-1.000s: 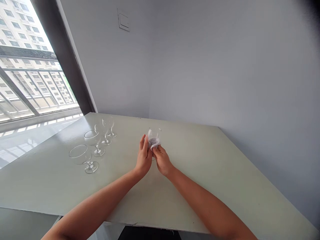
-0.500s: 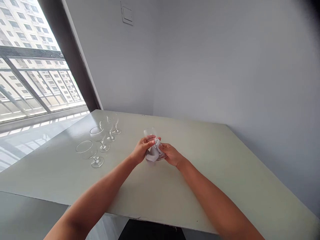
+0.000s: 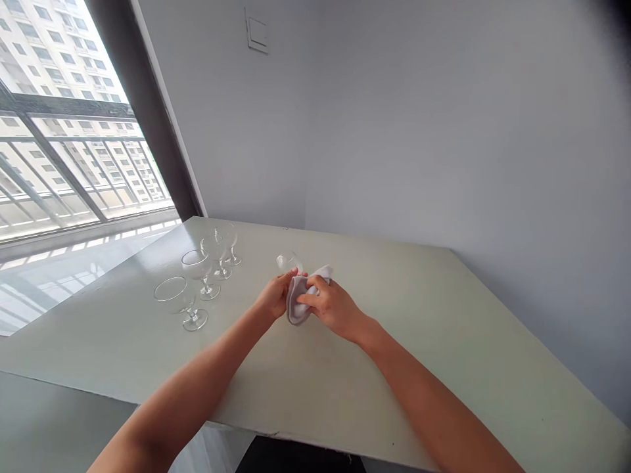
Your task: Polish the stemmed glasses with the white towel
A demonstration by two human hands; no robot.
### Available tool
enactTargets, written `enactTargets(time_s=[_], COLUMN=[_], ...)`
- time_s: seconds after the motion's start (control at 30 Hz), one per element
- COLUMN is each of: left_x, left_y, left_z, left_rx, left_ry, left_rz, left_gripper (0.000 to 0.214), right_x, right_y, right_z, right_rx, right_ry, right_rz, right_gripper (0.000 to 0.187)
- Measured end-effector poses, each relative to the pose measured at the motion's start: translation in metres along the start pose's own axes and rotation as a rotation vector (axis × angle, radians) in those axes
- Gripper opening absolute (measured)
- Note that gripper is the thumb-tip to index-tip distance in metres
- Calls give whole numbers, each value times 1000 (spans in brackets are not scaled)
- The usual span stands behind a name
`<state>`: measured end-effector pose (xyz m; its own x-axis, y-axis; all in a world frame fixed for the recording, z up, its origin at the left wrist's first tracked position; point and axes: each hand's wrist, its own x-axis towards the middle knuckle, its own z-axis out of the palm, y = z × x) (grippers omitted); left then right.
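A clear stemmed glass (image 3: 288,261) is held tilted above the middle of the table, its bowl pointing away from me. My left hand (image 3: 279,293) is closed around it near the bowl. A whitish cloth (image 3: 298,311) covers the stem and foot, which I cannot see. My right hand (image 3: 331,303) grips the cloth with thumb and fingers and presses it against the glass's lower end.
Several more stemmed glasses stand upright in a row on the left of the table, the nearest glass (image 3: 176,299) closest to my left forearm. The pale table (image 3: 444,341) meets grey walls (image 3: 419,131) behind. A window (image 3: 73,131) is at left.
The glass has tilted further, its bowl leaning away. My right hand has moved from the foot's side onto the cloth, which now wraps the foot and stem. The view has shifted slightly.
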<state>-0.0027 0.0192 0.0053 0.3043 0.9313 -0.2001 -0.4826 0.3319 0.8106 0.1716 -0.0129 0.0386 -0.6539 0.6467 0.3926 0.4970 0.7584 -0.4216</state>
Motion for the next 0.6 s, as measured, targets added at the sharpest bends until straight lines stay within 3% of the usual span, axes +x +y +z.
enactTargets(time_s=[0.07,0.13,0.23,0.37,0.47,0.6], left_x=[-4,-8,-11,-11,-11,-8], left_y=[0,1,4,9,13,11], left_z=[6,10,14,15,14,9], left_rx=[-82,-153,-231,-218,-46,421], left_ry=[-102,-176,-171,-87,-47,216], left_rz=[-96,-105,18,223,370,582], left_gripper=[30,30,30,26,35,54], right_x=[-1,-2,0,4,4,4], right_y=[3,7,11,24,43,58], right_z=[3,2,7,39,55,33], right_rx=[134,371,842,1331,1375,1303], right_ry=[-18,1,145,365,468,611], right_rz=[5,52,192,456,664,720], right_gripper=[20,17,16,25,30,28])
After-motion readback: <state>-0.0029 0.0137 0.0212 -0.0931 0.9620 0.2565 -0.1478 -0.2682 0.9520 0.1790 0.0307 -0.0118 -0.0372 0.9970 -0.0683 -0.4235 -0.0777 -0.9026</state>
